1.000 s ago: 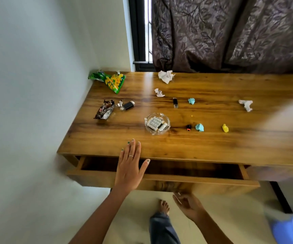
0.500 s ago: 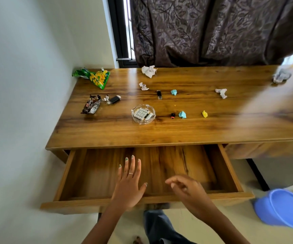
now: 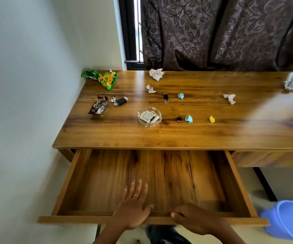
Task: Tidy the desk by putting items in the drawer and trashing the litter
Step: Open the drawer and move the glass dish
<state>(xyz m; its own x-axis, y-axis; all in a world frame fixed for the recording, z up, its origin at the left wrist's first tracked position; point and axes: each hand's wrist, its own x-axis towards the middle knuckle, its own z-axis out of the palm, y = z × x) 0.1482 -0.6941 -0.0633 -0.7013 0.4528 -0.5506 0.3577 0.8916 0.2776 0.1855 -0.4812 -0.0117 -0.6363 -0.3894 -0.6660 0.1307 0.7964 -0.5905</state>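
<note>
Grip: our right hand (image 3: 193, 219) curls on the drawer (image 3: 152, 220) front, left hand (image 3: 133, 206) flat and released; glass dish (image 3: 149, 116) looks fragile, so we'd take its rim.

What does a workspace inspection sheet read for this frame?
Surface: wooden desk, drawer pulled open, nothing seen inside.
Job's things: glass dish of batteries; three small drives.
Clutter: green wrapper, brown wrapper, crumpled paper bits.
Grippers: left hand flat over drawer front; right hand grips drawer front edge.
Cables: nothing seen.
Surroundings: curtain, window, blue bin on floor.
</note>
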